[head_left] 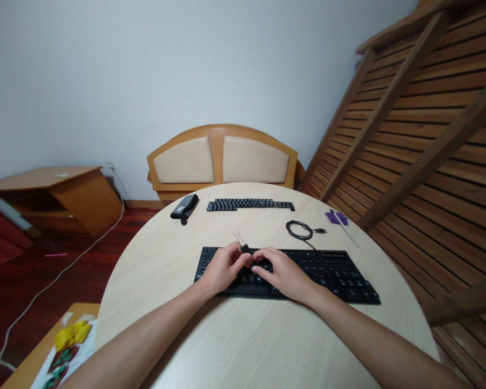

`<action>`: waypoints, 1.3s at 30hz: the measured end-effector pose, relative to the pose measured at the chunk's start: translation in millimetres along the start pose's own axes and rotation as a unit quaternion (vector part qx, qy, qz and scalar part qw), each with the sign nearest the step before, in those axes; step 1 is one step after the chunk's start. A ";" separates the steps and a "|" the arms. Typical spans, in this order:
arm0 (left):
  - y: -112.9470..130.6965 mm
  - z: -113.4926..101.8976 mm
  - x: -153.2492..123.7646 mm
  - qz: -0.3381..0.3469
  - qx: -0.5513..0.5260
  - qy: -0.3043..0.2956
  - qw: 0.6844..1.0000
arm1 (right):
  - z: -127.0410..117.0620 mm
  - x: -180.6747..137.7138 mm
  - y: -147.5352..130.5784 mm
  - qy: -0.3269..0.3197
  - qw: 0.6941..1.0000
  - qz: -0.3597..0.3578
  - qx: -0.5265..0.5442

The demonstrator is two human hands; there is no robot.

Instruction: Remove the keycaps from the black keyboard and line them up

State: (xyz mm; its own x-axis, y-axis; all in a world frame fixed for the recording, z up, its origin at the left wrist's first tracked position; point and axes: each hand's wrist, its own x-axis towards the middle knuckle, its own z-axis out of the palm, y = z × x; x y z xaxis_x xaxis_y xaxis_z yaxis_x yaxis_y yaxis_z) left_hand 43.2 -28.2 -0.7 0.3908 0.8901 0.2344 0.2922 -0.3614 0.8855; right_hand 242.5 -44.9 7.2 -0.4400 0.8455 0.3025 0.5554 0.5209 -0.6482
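A black keyboard (336, 275) lies across the round table, with keycaps missing in places along its middle. My left hand (227, 266) is closed over its left part, pinching a small keycap puller with a black handle (245, 248). Two thin wires stick out from that handle, pointing away from me. Just beside it, my right hand (282, 272) curves in from the right, thumb and index finger meeting the left fingertips. Whatever small thing lies between those fingertips is too dark to make out. Behind the keyboard, loose black keycaps (249, 203) stand in rows.
A coiled black cable (299, 230) runs from the keyboard's back edge. On the pale table (166, 270) also lie a dark pouch (185, 207), a purple cloth (332, 217) and a thin whitish stick (347, 229). Slatted wood (421, 135) rises at right.
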 end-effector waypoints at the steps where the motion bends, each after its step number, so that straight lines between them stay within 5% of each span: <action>1: -0.2 0.0 0.1 -0.003 -0.010 0.001 1.000 | -0.4 0.1 -0.6 0.000 1.000 0.002 0.014; 17: -0.5 -1.5 2.5 -0.025 -0.072 0.011 0.997 | -0.3 -0.4 3.4 0.013 0.994 -0.004 0.107; 32: -4.7 1.1 2.8 -0.024 -0.059 0.017 0.998 | -7.9 0.3 4.4 -0.021 0.994 -0.108 -0.008; 39: -2.2 -1.2 2.8 -0.026 -0.022 0.029 0.999 | -14.6 3.8 6.0 0.014 0.999 -0.038 0.031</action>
State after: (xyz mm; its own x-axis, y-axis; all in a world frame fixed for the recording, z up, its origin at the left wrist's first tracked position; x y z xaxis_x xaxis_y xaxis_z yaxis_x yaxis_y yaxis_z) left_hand 42.6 -24.7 -1.5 0.3242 0.9227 0.2086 0.2727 -0.3023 0.9134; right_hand 254.5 -36.9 14.6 -0.4583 0.8073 0.3718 0.4757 0.5762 -0.6646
